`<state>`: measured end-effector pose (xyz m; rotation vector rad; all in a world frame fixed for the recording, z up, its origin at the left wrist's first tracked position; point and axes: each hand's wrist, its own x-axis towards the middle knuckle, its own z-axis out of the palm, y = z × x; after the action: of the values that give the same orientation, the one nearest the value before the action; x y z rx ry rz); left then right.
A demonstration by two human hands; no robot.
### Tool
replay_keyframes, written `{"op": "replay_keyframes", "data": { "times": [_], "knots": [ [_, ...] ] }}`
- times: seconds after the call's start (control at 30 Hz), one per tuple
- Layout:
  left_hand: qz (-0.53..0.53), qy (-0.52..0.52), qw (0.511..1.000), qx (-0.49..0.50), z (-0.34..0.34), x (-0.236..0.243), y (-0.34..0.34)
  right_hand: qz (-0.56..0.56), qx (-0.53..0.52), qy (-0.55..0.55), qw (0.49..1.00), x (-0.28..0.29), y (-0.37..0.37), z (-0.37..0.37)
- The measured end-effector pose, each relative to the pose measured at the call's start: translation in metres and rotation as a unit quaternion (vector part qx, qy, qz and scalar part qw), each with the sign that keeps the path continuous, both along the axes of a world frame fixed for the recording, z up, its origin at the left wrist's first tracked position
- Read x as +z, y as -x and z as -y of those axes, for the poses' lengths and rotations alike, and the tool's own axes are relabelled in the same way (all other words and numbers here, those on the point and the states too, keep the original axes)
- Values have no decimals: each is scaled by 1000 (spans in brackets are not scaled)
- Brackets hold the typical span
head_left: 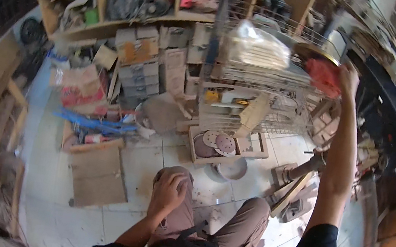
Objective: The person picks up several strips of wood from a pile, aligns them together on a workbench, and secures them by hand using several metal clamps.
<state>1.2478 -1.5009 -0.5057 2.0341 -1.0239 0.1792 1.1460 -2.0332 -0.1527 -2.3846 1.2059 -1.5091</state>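
Observation:
My left hand (169, 190) lies over my left knee, its fingers spread on the brown trousers and holding nothing. My right arm stretches far forward to the right. At its end my right hand (348, 79) is closed at the edge of a crumpled red plastic bag (324, 78), somewhat blurred; the fingertips are hard to make out. Just above the bag is a round thing with a gold-coloured rim (316, 51). Left of the bag, a clear plastic-wrapped stack (259, 47) sits on top of the wire rack (222, 107).
A wooden tray (197, 155) with round sanding discs (226, 144) stands on the tiled floor, beside a round bowl (232, 167). Flat cardboard (98, 176) lies at left. Wood offcuts (292, 194) lie near my right knee. A long black beam (392, 105) runs beyond my right hand.

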Motion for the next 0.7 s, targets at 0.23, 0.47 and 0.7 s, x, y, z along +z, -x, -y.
{"op": "replay_keyframes", "data": {
  "times": [0.23, 0.47, 0.7],
  "knots": [
    [-14, 29, 999, 2, 1, 6, -4, -5, 2, 4, 1000, -2, -9, 9],
    [2, 35, 999, -23, 13, -1, -14, -38, 29, 30, 998, 5, -24, 18],
    [-3, 24, 999, -34, 22, -21, -24, -142, 210, 36, 967, 0, -9, -24]
  ]
}}
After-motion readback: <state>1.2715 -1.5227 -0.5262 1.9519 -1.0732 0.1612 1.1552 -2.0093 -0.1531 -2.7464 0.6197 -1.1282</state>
